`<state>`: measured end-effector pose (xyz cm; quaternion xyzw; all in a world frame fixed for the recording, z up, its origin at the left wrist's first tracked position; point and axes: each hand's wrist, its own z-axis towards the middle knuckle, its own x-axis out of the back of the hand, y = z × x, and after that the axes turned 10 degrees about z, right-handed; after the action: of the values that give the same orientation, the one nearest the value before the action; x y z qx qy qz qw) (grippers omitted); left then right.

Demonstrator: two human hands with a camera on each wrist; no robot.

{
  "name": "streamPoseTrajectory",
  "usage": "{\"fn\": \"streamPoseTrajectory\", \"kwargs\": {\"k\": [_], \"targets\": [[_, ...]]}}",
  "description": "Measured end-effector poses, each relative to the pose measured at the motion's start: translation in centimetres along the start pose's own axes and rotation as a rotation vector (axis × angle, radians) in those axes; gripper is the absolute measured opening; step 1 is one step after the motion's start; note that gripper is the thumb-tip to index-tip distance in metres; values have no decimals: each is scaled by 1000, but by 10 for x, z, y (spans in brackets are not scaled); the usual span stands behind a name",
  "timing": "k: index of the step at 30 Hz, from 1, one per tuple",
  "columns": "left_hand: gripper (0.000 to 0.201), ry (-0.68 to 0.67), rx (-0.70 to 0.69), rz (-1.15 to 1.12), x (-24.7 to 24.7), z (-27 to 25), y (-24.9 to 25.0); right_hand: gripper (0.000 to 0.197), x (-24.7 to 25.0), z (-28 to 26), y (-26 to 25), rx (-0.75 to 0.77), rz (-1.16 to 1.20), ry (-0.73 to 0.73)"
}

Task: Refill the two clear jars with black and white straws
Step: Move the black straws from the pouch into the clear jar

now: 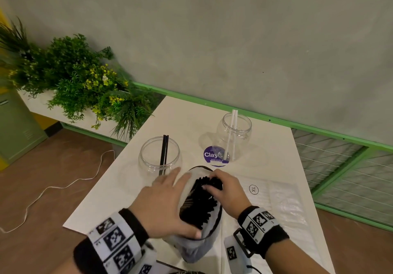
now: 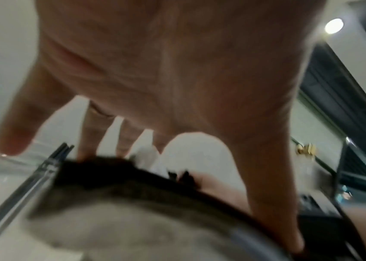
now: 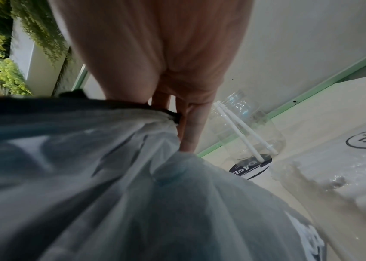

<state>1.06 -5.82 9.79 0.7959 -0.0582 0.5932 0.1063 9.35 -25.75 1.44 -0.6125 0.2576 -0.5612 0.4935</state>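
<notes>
Two hands work at an open grey bag (image 1: 197,239) of black straws (image 1: 200,201) near the counter's (image 1: 131,188) front edge. Left hand (image 1: 163,203) lies spread over the bag's left side, fingers straight, thumb at the near rim. Right hand (image 1: 225,190) curls its fingers over the straw tops at the far rim. Beyond, a left jar (image 1: 159,156) holds two black straws; a right jar (image 1: 234,135), farther off, holds two white straws (image 1: 231,133).
</notes>
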Motion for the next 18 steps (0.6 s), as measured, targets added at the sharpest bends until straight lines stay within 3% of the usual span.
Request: {"fn": "streamPoseTrajectory", "kwargs": {"k": [3,7,12,18], "targets": [[121,-55,11,-41,-22,1,8,18,-2,1,-2,-6,9,14],[90,88,62,-216,-31,10,3,17,3,2,-3,-11,9,45],[51,154,93,-423,-20,22,-9,16,13,4,-8,-15,-40,62],[22,239,156,-704,-13,36,-29,19,26,11,-20,-7,-34,45]]}}
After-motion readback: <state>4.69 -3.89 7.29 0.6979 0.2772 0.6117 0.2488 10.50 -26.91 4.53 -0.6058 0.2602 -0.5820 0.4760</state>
